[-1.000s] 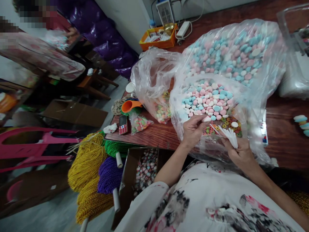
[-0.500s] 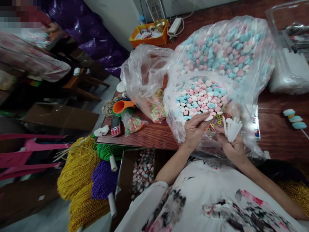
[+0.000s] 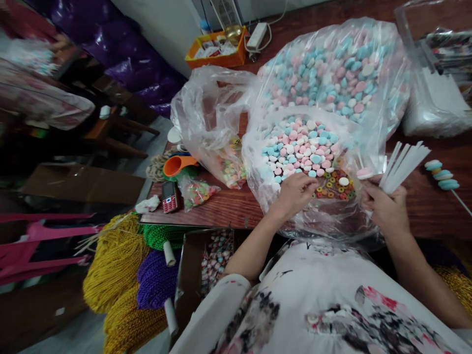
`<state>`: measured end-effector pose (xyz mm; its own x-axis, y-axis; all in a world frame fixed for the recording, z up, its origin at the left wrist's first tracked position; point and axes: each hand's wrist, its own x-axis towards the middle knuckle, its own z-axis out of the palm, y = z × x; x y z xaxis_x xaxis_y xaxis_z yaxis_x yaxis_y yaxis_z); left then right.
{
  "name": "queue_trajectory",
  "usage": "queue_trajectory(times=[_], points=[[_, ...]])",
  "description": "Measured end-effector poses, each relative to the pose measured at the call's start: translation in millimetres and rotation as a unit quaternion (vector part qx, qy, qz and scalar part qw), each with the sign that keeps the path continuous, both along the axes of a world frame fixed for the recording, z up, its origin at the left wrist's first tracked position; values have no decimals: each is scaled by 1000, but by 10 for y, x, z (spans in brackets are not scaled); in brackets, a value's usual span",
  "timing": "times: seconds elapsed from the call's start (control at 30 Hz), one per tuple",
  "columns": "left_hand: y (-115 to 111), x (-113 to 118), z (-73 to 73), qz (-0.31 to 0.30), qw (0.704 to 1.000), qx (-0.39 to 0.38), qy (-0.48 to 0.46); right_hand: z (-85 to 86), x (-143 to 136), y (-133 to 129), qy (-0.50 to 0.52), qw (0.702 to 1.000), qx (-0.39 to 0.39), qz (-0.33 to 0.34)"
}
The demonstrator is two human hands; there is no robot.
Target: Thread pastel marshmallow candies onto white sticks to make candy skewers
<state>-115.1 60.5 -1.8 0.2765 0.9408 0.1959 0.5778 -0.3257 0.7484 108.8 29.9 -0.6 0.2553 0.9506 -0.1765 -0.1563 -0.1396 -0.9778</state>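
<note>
My right hand (image 3: 387,204) grips a fanned bundle of white sticks (image 3: 403,167). At its fingertips is a pink-and-white disc candy (image 3: 365,173), with a thin stick seeming to run up from it. My left hand (image 3: 297,192) lies over the near edge of the opened clear plastic bag (image 3: 254,147), fingers curled together; whatever they pinch is hidden. Just beyond them are loose pink, white and blue disc candies (image 3: 300,145). Between my hands lie small coloured ring candies (image 3: 334,184), with one white disc (image 3: 343,181) on top.
A large bag of disc candies (image 3: 332,73) stands behind. A skewer of stacked candies (image 3: 444,176) lies at right, near a clear plastic box (image 3: 442,108). At left are a phone (image 3: 170,197), an orange scoop (image 3: 179,165) and a small candy bag (image 3: 197,191). Cord bundles (image 3: 110,265) sit below.
My right hand has moved right with the sticks, away from my left hand, and a pink-and-white candy now shows at its fingertips. The white disc has left my left fingers. The view has shifted slightly.
</note>
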Motion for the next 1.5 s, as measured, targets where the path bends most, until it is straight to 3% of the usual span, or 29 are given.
queue_trajectory(times=[0.1, 0.17, 0.37, 0.5, 0.7, 0.83, 0.93, 1.03, 1.1, 1.2, 1.3, 1.37, 1.5], points=[[-42, 107, -11, -35, 975, -23, 218, -122, -25, -77, -5, 999, -14, 35], [-95, 185, -41, -33, 959, -14, 281, -205, -63, -145, -8, 998, -18, 64], [-42, 108, -164, -27, 965, 20, 259, -249, -29, -216, -89, 989, 28, 116], [16, 44, -127, -37, 966, 5, 255, -200, -5, -233, -139, 976, 75, 153], [-97, 166, -119, -53, 944, 23, 324, -206, -43, -295, -205, 960, 87, 172], [-134, 130, -198, -44, 967, 62, 242, -214, -1, -312, -215, 962, 95, 139], [-88, -21, -226, 16, 996, 74, 52, -215, 61, -313, -205, 965, 108, 118], [14, -169, -202, 99, 986, -12, -131, -211, 88, -310, -193, 968, 110, 113], [92, -186, -161, 90, 981, -69, -156, -202, 65, -305, -193, 968, 105, 121], [190, -65, -91, -3, 998, -65, -24, -184, -9, -301, -206, 963, 103, 138], [226, 111, -54, -72, 980, -27, 182, -180, -40, -311, -225, 957, 108, 148], [198, 185, -54, -82, 959, -14, 270, -191, -9, -324, -236, 954, 110, 149], [74, 202, -93, -52, 942, 22, 330, -213, 94, -354, -237, 957, 108, 127]])
